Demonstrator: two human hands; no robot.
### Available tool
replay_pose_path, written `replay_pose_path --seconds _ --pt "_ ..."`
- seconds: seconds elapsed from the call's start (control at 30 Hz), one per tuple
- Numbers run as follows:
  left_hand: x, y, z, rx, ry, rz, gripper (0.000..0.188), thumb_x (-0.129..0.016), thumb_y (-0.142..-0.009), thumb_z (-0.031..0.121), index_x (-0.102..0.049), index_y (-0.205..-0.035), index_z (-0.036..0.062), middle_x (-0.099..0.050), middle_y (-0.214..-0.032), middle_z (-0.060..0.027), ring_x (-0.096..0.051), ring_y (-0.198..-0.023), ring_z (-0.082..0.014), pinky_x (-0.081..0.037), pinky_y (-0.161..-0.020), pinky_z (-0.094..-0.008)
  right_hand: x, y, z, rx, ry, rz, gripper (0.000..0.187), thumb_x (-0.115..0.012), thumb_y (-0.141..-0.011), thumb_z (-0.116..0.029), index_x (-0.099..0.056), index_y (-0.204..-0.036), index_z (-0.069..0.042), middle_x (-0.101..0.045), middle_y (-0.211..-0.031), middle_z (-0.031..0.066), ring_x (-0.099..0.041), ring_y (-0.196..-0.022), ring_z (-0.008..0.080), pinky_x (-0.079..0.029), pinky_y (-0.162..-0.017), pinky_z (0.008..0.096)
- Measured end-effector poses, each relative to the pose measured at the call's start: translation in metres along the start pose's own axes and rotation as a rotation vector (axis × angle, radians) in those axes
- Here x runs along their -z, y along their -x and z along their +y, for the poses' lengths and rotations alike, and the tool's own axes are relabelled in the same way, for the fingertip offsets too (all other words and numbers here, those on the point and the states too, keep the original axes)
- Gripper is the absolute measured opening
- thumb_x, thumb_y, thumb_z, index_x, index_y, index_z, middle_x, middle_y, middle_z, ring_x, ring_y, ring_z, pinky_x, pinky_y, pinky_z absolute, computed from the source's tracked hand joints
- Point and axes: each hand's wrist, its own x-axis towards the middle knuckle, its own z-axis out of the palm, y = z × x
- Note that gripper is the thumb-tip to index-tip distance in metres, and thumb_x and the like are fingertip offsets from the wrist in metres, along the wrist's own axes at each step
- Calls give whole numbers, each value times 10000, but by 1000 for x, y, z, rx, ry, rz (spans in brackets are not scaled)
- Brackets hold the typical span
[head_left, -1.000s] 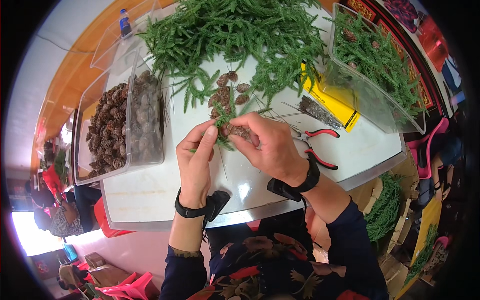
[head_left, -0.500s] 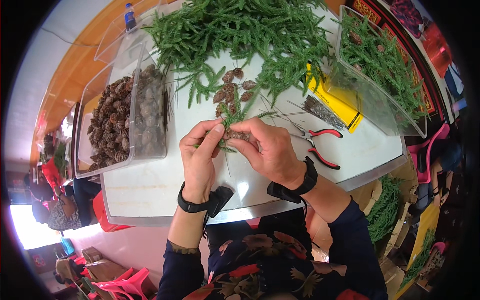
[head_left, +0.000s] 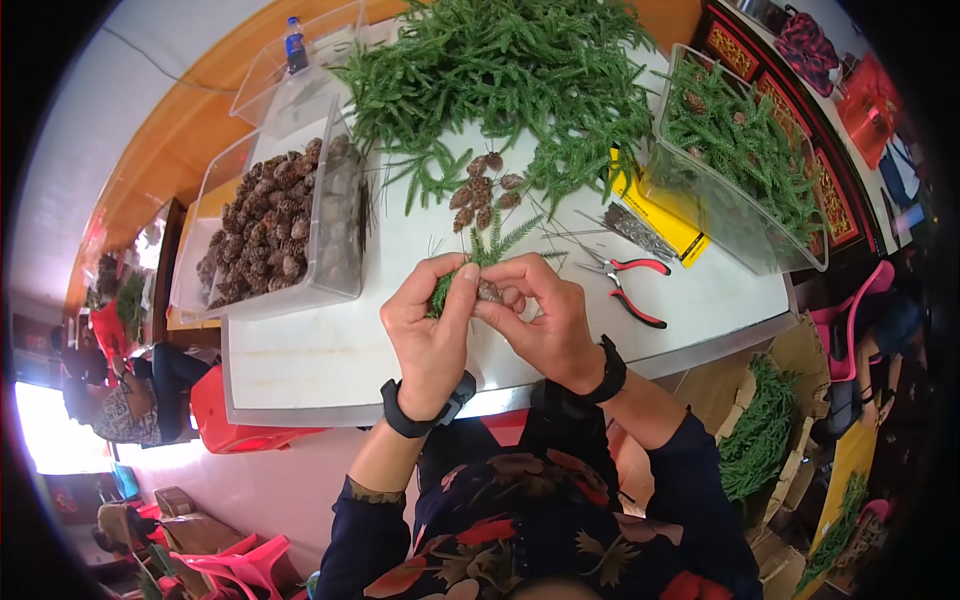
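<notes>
Head view: left hand (head_left: 430, 325) pinches a green pine sprig (head_left: 490, 254) whose tips fan away from the body; right hand's (head_left: 548, 315) closed fingertips grip a partly hidden pinecone (head_left: 489, 291), just right of the left thumb.

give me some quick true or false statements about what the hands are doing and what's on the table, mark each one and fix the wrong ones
1. The left hand holds a green sprig. True.
2. The right hand lies flat on the tabletop. False: it holds a brown pine cone.
3. The red-handled pliers lie on the white table, to the right of both hands. True.
4. The pliers are squeezed shut. False: they lie spread open.
5. The clear bin on the left is filled with green sprigs. False: it holds many loose cones.
</notes>
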Motion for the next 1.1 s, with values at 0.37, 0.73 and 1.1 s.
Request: replay_pose_path --seconds 0.37,0.73,1.1 --pt "14 46 -3 52 -7 -80 111 -630 -892 46 -641 -956 -43 -614 -753 -3 -505 -685 -54 -437 -628 -208 29 -10 -29 -374 -96 -314 197 -666 -854 -56 -604 -1034 -6 -632 -827 -3 -487 -599 14 -400 -560 165" --pt "19 67 -5 210 151 -168 101 -597 -910 31 -630 -975 -39 -612 -784 -11 -524 -722 -58 -444 -658 -210 25 12 -36 -516 -115 -244 142 -638 -887 -61 -650 -1001 23 -642 -852 -5 -527 -688 3 -413 -590 154" --pt "19 77 0 320 219 -242 113 -597 -913 48 -635 -983 -32 -616 -806 0 -532 -744 -57 -441 -676 -201 37 25 -44 -340 133 -358 82 -646 -858 1 -674 -934 7 -653 -829 32 -577 -690 61 -461 -585 221"
